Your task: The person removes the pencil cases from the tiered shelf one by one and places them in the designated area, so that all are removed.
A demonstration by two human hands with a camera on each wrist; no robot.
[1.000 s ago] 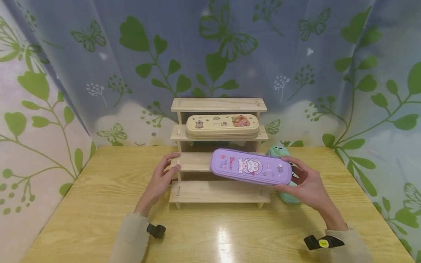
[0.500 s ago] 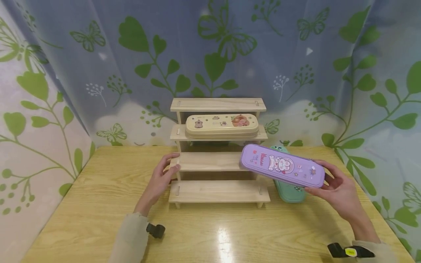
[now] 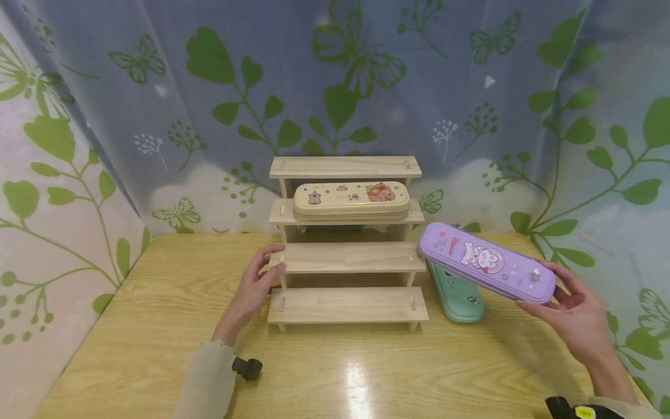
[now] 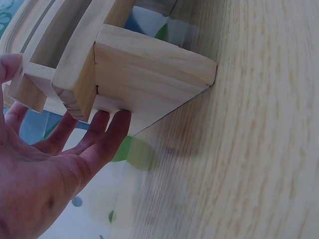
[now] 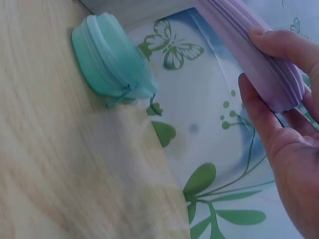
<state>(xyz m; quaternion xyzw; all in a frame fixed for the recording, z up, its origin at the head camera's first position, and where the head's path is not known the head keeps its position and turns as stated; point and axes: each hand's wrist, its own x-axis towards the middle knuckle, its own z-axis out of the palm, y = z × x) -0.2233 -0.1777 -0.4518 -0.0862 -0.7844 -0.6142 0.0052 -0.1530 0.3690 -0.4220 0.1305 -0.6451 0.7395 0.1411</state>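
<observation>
The right hand grips one end of the purple pencil case, fingers curled under it and thumb on top. The case has swung away from the wooden stepped shelf, out over the table, and now hangs tilted above the green pencil case lying just below those fingers. The left hand has stayed at the shelf's left end, fingers nearly straight against the wood; the thumb seems to rest on the second step. A cream pencil case lies on an upper step.
</observation>
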